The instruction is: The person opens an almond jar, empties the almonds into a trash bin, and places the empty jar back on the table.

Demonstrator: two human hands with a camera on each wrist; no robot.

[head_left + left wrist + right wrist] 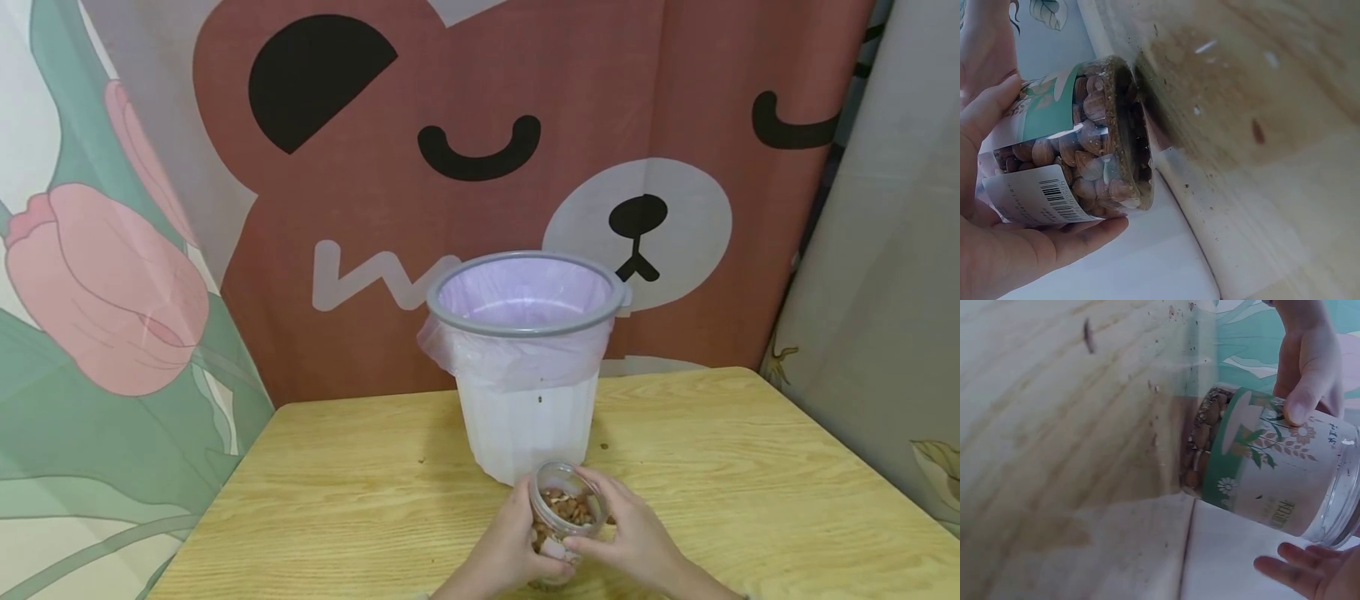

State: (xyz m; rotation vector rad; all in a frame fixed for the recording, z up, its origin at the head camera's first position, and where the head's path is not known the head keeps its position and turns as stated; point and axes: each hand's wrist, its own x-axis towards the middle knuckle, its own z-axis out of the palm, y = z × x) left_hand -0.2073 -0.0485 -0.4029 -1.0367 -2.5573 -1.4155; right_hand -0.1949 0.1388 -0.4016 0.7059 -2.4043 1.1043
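A clear plastic jar (542, 506) of almonds (567, 506) is between both hands at the table's near side, its lidless mouth up in the head view. My left hand (504, 546) grips its left side, thumb along the wall. My right hand (637, 533) holds the right side near the rim, with fingers behind and thumb in front. A green-and-white label (1279, 469) with flowers wraps the jar, and a barcode sticker (1035, 197) sits on its other side. Its base is at the tabletop, slightly tilted; I cannot tell whether it fully rests there.
Just behind the jar stands a white bin (525, 425) with a grey rim and a pale purple liner (525, 358). Crumbs and small brown bits (604, 446) lie on the wooden table (337, 492). Printed curtains (360, 333) hang behind and on both sides.
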